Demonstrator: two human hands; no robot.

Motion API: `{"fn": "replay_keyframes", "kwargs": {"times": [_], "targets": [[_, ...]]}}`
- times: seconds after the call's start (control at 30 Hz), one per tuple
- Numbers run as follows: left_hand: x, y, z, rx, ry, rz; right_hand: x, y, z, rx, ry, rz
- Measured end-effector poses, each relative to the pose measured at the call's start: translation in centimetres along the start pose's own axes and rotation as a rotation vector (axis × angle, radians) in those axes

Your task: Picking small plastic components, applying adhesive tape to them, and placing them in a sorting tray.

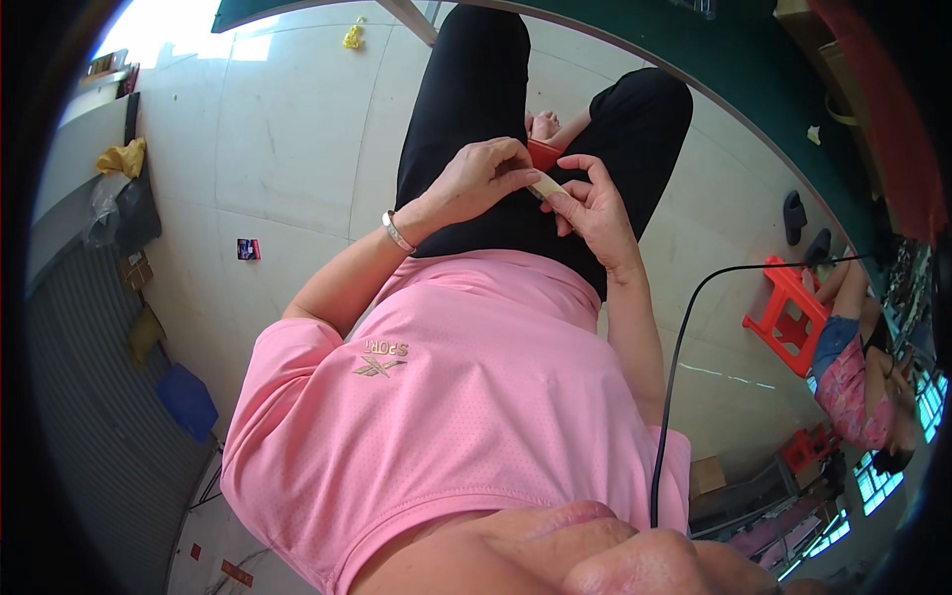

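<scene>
Above my lap, both hands meet at a small flat cream-coloured strip. My left hand, with a bracelet on its wrist, is closed, thumb and fingertips pinching the strip's left end. Closed on the right end is my right hand, its thumb pressed on the strip and its index finger raised and bent. What the strip is made for cannot be made out. Just past the fingers a red piece shows between my legs in black trousers, mostly hidden.
A green-topped table curves along the far right side. At right a person sits by a red plastic stool, near dark slippers. A black cable runs past my right arm. Bags and a blue panel stand left.
</scene>
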State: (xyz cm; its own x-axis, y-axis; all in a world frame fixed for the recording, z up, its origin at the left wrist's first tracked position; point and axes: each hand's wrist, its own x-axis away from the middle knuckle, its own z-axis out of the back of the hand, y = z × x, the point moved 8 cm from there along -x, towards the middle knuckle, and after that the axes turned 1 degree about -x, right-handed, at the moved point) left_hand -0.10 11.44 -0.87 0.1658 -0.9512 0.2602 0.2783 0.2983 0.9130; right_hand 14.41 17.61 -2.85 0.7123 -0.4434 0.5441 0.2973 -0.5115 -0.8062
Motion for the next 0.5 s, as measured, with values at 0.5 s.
{"fn": "replay_keyframes", "kwargs": {"times": [0.5], "targets": [[1.0,4.1,-0.6,-0.427,0.119,-0.26,-0.1,-0.2,-0.4,0.077,0.049,-0.033]]}}
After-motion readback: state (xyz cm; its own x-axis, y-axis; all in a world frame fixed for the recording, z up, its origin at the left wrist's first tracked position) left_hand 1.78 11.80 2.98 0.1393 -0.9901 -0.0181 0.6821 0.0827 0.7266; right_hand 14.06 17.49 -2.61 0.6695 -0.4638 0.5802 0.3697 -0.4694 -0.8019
